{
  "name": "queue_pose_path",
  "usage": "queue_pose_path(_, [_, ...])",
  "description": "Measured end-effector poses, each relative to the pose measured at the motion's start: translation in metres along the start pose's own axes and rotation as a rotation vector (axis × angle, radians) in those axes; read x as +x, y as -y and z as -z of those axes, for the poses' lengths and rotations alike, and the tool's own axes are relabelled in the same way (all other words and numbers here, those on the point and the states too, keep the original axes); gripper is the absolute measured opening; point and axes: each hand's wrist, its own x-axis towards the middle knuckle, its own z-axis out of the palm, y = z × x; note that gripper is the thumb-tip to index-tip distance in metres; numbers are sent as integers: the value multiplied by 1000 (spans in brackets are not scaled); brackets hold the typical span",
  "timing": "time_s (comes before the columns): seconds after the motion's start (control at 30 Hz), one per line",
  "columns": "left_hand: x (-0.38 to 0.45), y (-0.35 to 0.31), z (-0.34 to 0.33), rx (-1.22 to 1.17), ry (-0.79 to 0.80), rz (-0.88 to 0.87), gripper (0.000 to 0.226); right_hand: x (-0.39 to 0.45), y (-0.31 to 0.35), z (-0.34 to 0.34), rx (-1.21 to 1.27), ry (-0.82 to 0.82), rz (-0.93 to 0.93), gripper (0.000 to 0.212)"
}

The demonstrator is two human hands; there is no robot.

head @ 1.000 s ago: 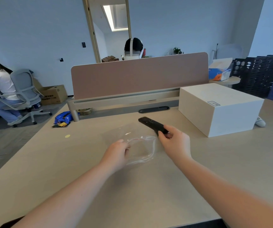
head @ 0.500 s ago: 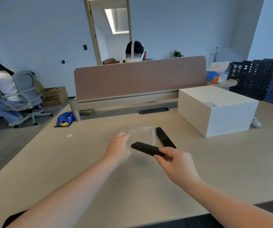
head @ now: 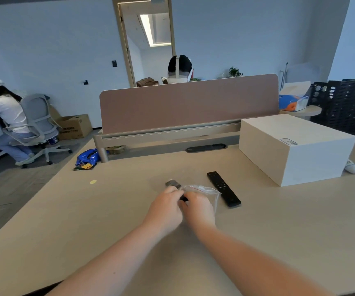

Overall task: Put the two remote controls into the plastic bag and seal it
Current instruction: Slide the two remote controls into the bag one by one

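My two hands meet over the middle of the desk. My left hand pinches the clear plastic bag, which has a red seal line and is crumpled just right of my fingers. My right hand grips a black remote control. Its far end pokes out beyond my left hand and looks grey, as if under plastic, and my hands hide its middle. The second black remote control lies flat on the desk just right of the bag, apart from both hands.
A large white box stands on the desk to the right, close behind the loose remote. A pink divider panel closes the desk's far edge. A yellow dot marks the desk at left. A person sits on a chair at far left.
My right hand has carried its remote left and in against my left hand at the bag. The bag has crumpled between my hands. The other remote has not moved.
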Motion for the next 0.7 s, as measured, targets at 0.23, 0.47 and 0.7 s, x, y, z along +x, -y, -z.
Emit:
queue_pose_path(0.23, [-3,10,-5,-20,10,3,36,13,-4,-12,-42,79,-32,23])
queue_pose_path(0.47, [-4,15,-7,-17,21,3,34,13,-7,-17,-168,161,1,27])
queue_pose_path(0.7, [-1,19,-9,29,16,3,31,0,-26,-2,-120,58,141,24])
